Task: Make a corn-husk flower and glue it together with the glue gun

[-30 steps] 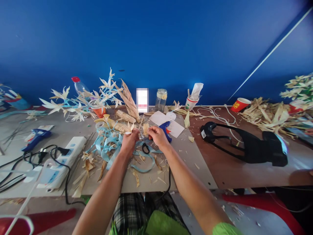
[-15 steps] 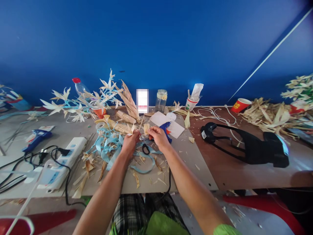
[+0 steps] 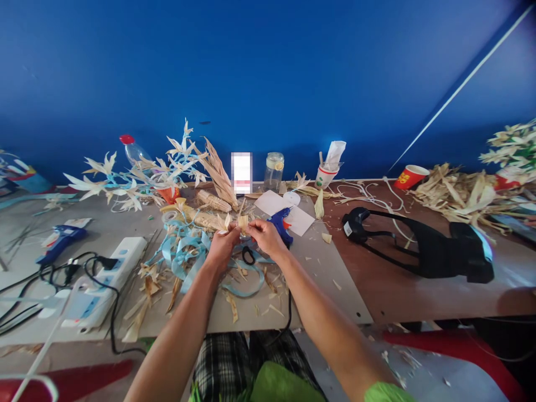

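Observation:
My left hand (image 3: pixel 223 244) is closed in a pinch, with a pale pointed corn husk petal (image 3: pixel 227 223) standing up from its fingertips. Pinched in my right hand (image 3: pixel 268 237) is a small fringed strip of corn husk (image 3: pixel 243 221), upright between the two hands. The fingertips of both hands are close together. Under them, a black scissor handle (image 3: pixel 248 255) shows among light blue ribbon (image 3: pixel 188 254) and husk scraps. A blue glue gun (image 3: pixel 281 224) lies just beyond my right hand.
Corn cobs (image 3: pixel 213 200) and a husk flower arrangement (image 3: pixel 138 173) stand at the back left. A power strip (image 3: pixel 111 282) with black cords lies left. A glass jar (image 3: pixel 273 172) and white cup (image 3: pixel 325 176) are at the back. Black headgear (image 3: pixel 435 248) rests right.
My right hand has moved left, bringing the fringed husk strip close to my left hand. The left hand keeps its pinch. The view has shifted slightly.

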Demonstrator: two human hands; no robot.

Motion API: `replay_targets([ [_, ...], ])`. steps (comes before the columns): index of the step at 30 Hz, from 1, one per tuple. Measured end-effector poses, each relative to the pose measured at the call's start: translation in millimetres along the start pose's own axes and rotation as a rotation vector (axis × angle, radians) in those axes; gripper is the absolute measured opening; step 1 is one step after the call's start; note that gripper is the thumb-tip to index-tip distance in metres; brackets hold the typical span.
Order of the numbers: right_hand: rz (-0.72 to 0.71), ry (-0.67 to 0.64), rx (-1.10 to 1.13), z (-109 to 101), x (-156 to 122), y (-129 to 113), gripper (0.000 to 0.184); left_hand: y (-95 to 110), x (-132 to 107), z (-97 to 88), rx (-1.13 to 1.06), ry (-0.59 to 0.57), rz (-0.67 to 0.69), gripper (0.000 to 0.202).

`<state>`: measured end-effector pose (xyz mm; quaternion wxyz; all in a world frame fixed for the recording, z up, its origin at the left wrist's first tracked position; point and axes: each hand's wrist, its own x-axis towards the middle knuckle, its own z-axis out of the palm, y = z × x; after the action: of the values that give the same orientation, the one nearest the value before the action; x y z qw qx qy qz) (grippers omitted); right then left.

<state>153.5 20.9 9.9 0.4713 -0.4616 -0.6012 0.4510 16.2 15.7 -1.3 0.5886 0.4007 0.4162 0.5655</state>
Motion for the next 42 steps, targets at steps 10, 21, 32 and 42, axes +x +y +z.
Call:
replay_targets([
  [10, 0.069, -0.02, -0.818, -10.0, -5.0, -2.2, 0.018, 4.5, 2.0, 2.1, -0.135, 0.061, 0.041, 0.035],
  [21, 0.142, -0.153, -1.067, -9.2, -14.2, -14.0, 0.03, 0.5, 6.9, -4.3, -0.137, 0.108, 0.019, 0.037],
  [32, 0.118, -0.31, -1.167, -5.6, -25.9, -26.1, 0.047, -1.1, 10.7, -7.0, -0.07, 0.23, 0.088, 0.033],
  [42, 0.06, -0.223, -1.215, -1.5, -27.0, -25.7, 0.039, -2.5, 8.6, -5.9, -0.013, 0.165, 0.082, 0.029],
])
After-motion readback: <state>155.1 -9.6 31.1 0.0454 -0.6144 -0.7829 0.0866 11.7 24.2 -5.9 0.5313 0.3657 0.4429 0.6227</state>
